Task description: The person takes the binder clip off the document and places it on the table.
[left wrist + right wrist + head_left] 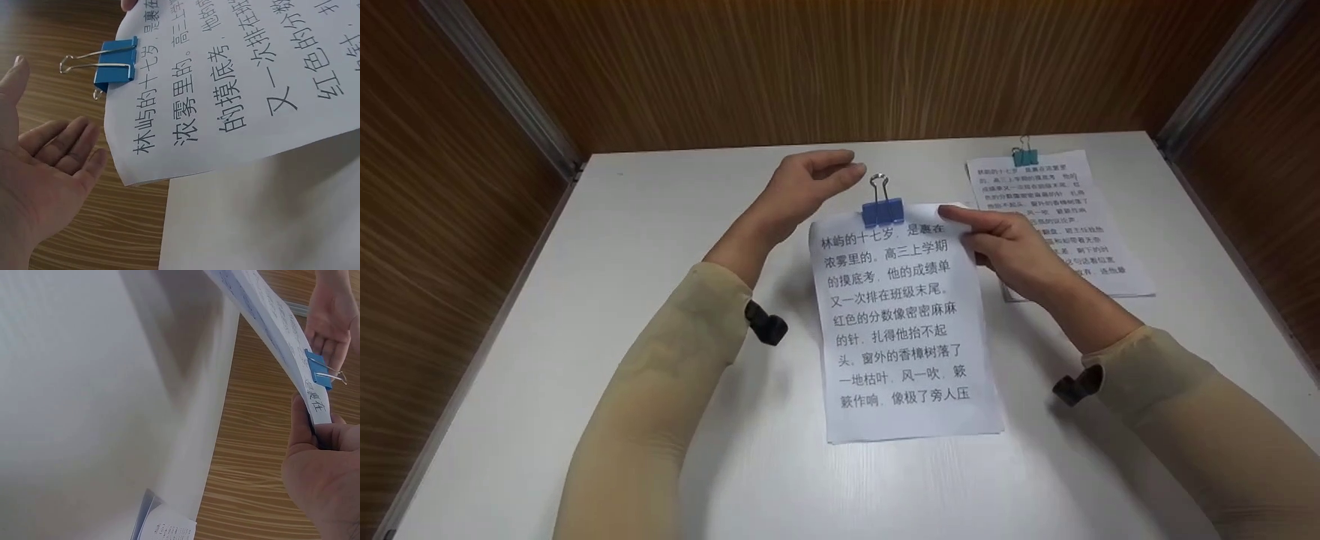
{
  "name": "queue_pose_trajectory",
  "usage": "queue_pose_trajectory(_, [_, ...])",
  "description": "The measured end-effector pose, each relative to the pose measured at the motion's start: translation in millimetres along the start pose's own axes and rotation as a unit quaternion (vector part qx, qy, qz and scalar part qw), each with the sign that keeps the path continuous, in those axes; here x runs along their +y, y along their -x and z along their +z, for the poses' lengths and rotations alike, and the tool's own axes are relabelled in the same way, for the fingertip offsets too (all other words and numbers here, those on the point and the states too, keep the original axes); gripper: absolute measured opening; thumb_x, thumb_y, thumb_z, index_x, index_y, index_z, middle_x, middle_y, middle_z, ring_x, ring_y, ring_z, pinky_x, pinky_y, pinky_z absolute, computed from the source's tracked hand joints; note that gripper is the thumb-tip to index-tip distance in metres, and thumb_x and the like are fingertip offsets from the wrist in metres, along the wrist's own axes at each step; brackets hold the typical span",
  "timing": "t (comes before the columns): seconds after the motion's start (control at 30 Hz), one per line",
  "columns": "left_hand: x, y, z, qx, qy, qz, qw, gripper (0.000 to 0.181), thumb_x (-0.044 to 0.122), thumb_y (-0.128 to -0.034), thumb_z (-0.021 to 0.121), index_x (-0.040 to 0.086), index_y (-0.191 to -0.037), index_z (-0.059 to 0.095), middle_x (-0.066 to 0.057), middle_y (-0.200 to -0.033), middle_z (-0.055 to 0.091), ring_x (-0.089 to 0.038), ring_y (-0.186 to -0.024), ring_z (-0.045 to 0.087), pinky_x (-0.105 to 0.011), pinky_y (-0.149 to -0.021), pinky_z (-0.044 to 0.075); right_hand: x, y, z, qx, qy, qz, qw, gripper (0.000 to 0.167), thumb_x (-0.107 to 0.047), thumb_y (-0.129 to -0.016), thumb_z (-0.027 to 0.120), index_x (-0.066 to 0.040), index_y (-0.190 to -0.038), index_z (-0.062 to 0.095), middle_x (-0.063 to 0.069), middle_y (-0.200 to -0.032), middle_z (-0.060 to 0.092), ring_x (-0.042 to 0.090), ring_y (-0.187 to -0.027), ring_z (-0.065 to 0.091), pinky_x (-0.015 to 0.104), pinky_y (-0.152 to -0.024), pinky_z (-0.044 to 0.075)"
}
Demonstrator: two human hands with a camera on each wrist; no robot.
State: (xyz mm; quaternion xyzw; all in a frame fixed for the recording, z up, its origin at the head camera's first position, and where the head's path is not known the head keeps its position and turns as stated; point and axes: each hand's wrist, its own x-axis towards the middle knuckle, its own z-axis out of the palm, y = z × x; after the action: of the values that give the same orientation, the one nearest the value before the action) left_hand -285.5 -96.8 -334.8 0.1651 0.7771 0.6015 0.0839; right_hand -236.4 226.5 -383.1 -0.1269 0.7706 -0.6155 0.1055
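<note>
A stack of printed paper sheets [896, 322] is held up off the table, its top edge gripped by a blue binder clip [883, 212] with both wire handles sticking out. My right hand [1012, 251] pinches the stack's upper right corner between thumb and fingers, as the right wrist view also shows [323, 464]. My left hand [814, 184] is beside the clip at the upper left, apart from paper and clip. In the left wrist view its fingers [62, 146] are loosely bent with nothing in them.
A second printed stack [1065, 225] with a teal binder clip [1024, 157] lies on the white table [585, 315] at the back right, partly behind my right hand. Wood-patterned panels [840, 75] enclose the table at the back and sides.
</note>
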Motion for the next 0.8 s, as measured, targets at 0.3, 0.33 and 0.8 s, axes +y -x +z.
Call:
queue_pose_trajectory(0.3, [-7.0,-16.5,4.7,-0.047,0.102,-0.048,0.9926,0.049,0.034,-0.1032,0.073,0.006,-0.143,0.066,-0.011,-0.137,0.069,-0.02,-0.129,0.064,-0.033,-0.114,0.047,-1,0.6,3,-0.005,0.005,0.007,0.9999,0.049,0.0,-0.107,0.051,-0.019,-0.151,0.061,0.011,-0.152,0.059,0.02,-0.109,0.063,0.022,-0.071,0.047])
queue_pose_trajectory(0.33, [-6.8,-17.4,5.9,-0.05,0.103,-0.052,0.9921,0.046,0.033,-0.1035,0.072,0.006,-0.141,0.067,-0.012,-0.137,0.069,-0.02,-0.128,0.065,-0.034,-0.114,0.047,0,0.6,3,-0.006,0.006,0.008,0.9999,0.049,0.0,-0.107,0.051,-0.019,-0.151,0.061,0.01,-0.153,0.058,0.02,-0.108,0.063,0.022,-0.07,0.047])
queue_pose_trajectory(0.8, [-8.7,-19.6,13.2,-0.075,0.084,-0.077,0.9907,0.041,0.039,-0.1003,0.076,0.01,-0.129,0.076,-0.008,-0.125,0.074,-0.019,-0.12,0.069,-0.037,-0.109,0.052,2,1.4,6,-0.014,-0.014,0.01,0.9998,0.049,0.001,-0.107,0.05,-0.017,-0.151,0.061,0.012,-0.152,0.058,0.023,-0.113,0.064,0.022,-0.074,0.051])
